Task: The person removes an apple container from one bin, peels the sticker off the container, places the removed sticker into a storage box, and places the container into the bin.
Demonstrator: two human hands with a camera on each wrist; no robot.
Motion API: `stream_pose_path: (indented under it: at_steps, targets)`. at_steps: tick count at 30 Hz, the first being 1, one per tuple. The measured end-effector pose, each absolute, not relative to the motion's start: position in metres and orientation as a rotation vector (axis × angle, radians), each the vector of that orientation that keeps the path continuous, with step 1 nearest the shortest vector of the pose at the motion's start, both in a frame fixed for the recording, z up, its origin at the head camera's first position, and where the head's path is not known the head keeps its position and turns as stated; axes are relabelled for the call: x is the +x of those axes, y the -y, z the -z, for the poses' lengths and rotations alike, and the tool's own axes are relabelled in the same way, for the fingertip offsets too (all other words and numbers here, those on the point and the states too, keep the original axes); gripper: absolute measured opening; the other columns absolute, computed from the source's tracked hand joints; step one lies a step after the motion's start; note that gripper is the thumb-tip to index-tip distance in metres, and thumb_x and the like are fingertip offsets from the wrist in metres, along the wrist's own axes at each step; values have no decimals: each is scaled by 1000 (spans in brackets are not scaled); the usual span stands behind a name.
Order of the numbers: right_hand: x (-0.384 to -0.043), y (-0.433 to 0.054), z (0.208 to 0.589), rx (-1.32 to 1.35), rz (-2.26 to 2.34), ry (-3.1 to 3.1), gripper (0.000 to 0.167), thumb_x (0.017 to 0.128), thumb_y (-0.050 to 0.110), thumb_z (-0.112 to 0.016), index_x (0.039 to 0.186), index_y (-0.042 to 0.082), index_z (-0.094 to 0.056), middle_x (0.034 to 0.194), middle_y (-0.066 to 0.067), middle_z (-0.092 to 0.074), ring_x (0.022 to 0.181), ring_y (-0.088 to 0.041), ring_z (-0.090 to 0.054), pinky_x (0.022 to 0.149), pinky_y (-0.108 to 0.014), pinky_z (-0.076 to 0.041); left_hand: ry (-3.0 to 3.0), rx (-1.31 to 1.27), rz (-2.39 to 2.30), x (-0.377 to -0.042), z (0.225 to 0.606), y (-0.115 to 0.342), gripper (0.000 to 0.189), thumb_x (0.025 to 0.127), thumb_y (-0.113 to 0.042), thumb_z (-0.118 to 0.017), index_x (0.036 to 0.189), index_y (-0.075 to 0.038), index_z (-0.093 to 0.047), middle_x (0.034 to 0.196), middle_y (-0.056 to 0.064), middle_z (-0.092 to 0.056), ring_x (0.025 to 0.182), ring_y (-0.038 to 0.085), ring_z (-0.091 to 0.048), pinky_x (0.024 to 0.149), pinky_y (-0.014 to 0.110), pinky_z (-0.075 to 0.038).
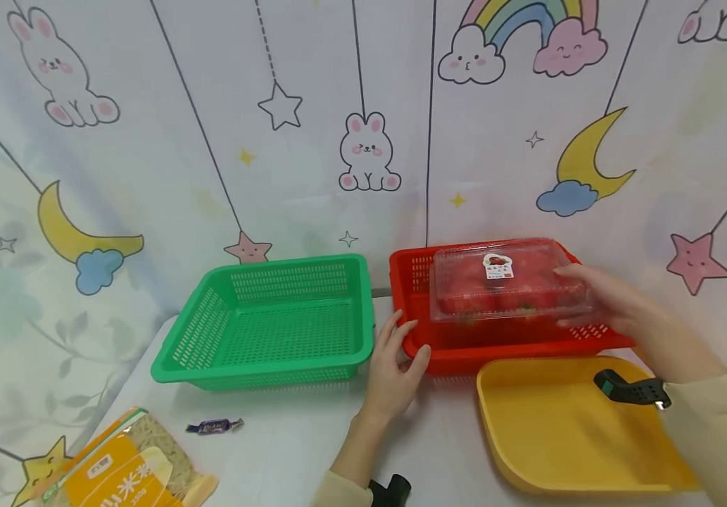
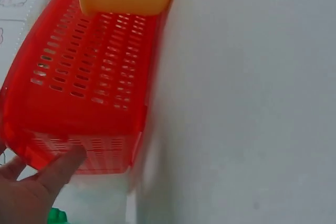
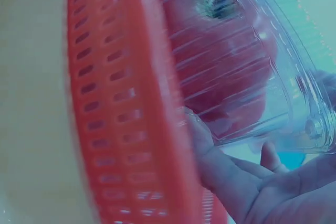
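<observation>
I read "350g" and the characters 小米 on the bag (image 1: 131, 461) at lower left, cut off by the frame's bottom edge; the writing on the candy (image 1: 214, 426) near it is too small for me. The box (image 1: 502, 292), right of centre, bears a white label (image 1: 498, 267) whose print I can't make out. It lies in or over the red basket (image 1: 464, 358); I can't see whether it touches the bottom. The right hand (image 1: 607, 299) grips its right end; the left hand (image 1: 391, 377) touches the basket's near left corner, fingers spread. A sleeve (image 1: 714, 422) hides part of the tray (image 1: 566, 422) at lower right
</observation>
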State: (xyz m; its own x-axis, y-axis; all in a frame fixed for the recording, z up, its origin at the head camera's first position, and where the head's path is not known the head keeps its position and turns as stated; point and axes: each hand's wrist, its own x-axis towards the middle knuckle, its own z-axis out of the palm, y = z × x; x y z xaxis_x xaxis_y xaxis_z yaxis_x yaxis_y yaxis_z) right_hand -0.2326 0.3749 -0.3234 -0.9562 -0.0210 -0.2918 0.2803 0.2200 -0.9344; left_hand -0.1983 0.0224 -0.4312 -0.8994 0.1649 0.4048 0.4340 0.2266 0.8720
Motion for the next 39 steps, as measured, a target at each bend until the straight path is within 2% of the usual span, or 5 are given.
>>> stream_pose_path:
  at_steps: [14, 21, 27, 35, 39]
  targets:
    - [-213, -342, 303, 119, 1840, -2238, 36, 101, 43, -59, 128, 30, -39, 117, 9, -60, 107, -19, -60, 89, -41, -56, 2179, -526, 1740, -182, 387, -3, 63, 95, -31, -64, 153, -17, -43, 156, -2, -40, 139, 24, -40, 99, 51, -49]
    - [-201, -299, 298, 21, 1870, -2239, 34, 102, 41, -58, 128, 29, -40, 127, 2, -52, 112, -21, -56, 89, -40, -56, 2088, -517, 1894, -184, 371, 23, 61, 103, -32, -51, 159, -15, -32, 160, 4, -33, 133, 37, -48, 102, 52, -47]
    - [-185, -268, 302, 19, 1918, -2285, 31, 101, 41, -59, 123, 26, -43, 126, 1, -48, 115, -20, -49, 88, -34, -55, 2156, -506, 2026, -181, 365, 51, 61, 106, -36, -44, 161, -19, -25, 162, 6, -28, 140, 35, -37, 97, 53, -50]
    - [-157, -223, 313, 10, 1841, -2398, 53, 101, 49, -55, 132, 11, -34, 137, -14, -41, 119, -30, -42, 87, -35, -50, 2153, -506, 2087, -168, 361, 92, 60, 105, -29, -46, 161, -16, -28, 162, 11, -28, 142, 39, -33, 97, 57, -49]
    - [-143, -207, 321, -60, 1808, -2389, 49, 105, 46, -48, 131, 8, -31, 134, -17, -41, 119, -31, -43, 84, -36, -49, 2158, -461, 2086, -155, 359, 112, 57, 105, -27, -44, 159, -14, -32, 161, 11, -31, 144, 36, -29, 101, 63, -43]
